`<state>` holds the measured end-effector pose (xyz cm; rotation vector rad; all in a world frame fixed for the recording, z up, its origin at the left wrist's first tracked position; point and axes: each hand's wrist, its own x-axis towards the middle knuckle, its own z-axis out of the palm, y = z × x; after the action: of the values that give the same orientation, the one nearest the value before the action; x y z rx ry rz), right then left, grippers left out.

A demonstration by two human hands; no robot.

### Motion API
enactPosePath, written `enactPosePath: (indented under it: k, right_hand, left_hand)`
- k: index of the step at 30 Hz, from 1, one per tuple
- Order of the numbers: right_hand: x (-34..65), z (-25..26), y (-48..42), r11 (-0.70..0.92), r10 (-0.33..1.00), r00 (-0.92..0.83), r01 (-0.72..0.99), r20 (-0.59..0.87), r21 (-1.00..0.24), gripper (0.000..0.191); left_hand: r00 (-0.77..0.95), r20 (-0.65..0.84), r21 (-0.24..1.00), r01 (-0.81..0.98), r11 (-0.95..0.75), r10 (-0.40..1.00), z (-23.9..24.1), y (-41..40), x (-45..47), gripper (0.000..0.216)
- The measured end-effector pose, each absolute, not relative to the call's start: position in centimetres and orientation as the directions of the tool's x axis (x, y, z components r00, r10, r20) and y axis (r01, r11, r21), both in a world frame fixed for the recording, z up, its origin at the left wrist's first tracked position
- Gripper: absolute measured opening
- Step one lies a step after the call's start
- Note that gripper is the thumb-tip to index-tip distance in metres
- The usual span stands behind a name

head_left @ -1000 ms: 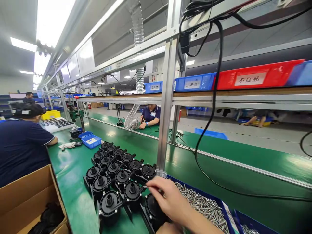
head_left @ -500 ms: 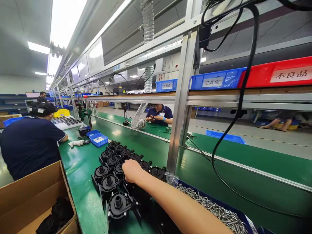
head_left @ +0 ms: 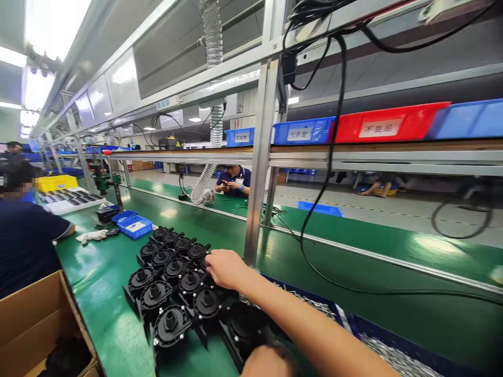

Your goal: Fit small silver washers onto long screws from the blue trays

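Observation:
Several black round pump housings [head_left: 168, 272] stand in rows on the green bench [head_left: 110, 293]. My right hand [head_left: 226, 268] reaches across them from the lower right. Its fingers are curled down onto a housing at the far end of the rows, and what they pinch is hidden. My left hand [head_left: 267, 365] shows only as a blurred patch at the bottom edge. It lies against a larger black housing [head_left: 243, 327] in front, and its fingers are out of sight. A blue tray of small metal pins [head_left: 393, 353] sits under my right forearm.
An aluminium post [head_left: 257, 173] rises just behind the housings, with black cables [head_left: 326, 173] hanging beside it. An open cardboard box [head_left: 35, 314] stands at lower left. A seated person in dark blue [head_left: 23, 235] works to the left, and another person [head_left: 231, 180] sits across the line. Blue and red bins [head_left: 377, 123] line the shelf.
My right hand has moved from the near housings to the far end of the rows. The view has swung a little to the right.

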<state>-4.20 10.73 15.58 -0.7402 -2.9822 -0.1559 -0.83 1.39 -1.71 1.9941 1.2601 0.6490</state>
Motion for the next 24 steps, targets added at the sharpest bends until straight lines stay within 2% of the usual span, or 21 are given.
enactPosePath:
  k: [2, 5, 7, 9, 11, 13, 15, 17, 20, 24]
  right_hand:
    - [1.1, 15.7, 11.8, 0.788, 0.61, -0.792, 0.61, 0.02, 0.084, 0.018]
    - [8.3, 14.6, 12.7, 0.641, 0.767, -0.631, 0.764, -0.115, 0.081, 0.012]
    - [11.8, 13.4, 12.6, 0.59, 0.799, -0.577, 0.807, -0.167, 0.035, 0.02]
    - [13.9, 12.0, 12.4, 0.575, 0.802, -0.576, 0.816, -0.161, -0.058, 0.036]
    - [14.9, 10.8, 12.2, 0.568, 0.801, -0.589, 0.805, -0.113, -0.171, 0.042]
    - [15.5, 9.9, 12.1, 0.55, 0.81, -0.584, 0.787, -0.052, -0.278, 0.032]
    - [16.1, 9.1, 12.1, 0.515, 0.836, -0.548, 0.771, 0.021, -0.374, 0.019]
    - [16.9, 8.3, 12.2, 0.465, 0.872, -0.479, 0.75, 0.099, -0.471, 0.02]
    - [18.3, 7.0, 12.3, 0.386, 0.912, -0.378, 0.666, 0.157, -0.639, 0.023]
    - [19.8, 5.9, 12.3, 0.263, 0.94, -0.316, 0.432, 0.128, -0.863, 0.024]
  left_hand:
    - [0.382, 0.013, 0.688, 0.667, -0.286, 0.924, -1.4, 1.7, -0.1, 0.015]
    - [0.364, 0.031, 0.608, 0.732, -0.306, 0.931, -1.0, 1.7, 0.3, 0.021]
    - [0.36, 0.093, 0.592, 0.73, -0.342, 0.928, -1.0, 1.4, 0.2, 0.021]
    - [0.343, 0.192, 0.606, 0.696, -0.386, 0.92, -1.1, 1.2, 0.1, 0.018]
    - [0.319, 0.289, 0.642, 0.635, -0.429, 0.903, -1.4, 1.1, 0.0, 0.016]
    - [0.297, 0.329, 0.681, 0.583, -0.443, 0.896, -1.6, 1.0, 0.0, 0.013]
    - [0.279, 0.308, 0.724, 0.551, -0.415, 0.909, -1.9, 1.2, 0.1, 0.011]
    - [0.259, 0.262, 0.777, 0.515, -0.362, 0.93, -2.6, 1.5, 0.3, 0.012]
    - [0.244, 0.211, 0.859, 0.416, -0.299, 0.946, -4.1, 2.3, 0.5, 0.026]
    - [0.21, 0.206, 0.917, 0.299, -0.263, 0.956, -5.5, 2.8, 0.8, 0.045]
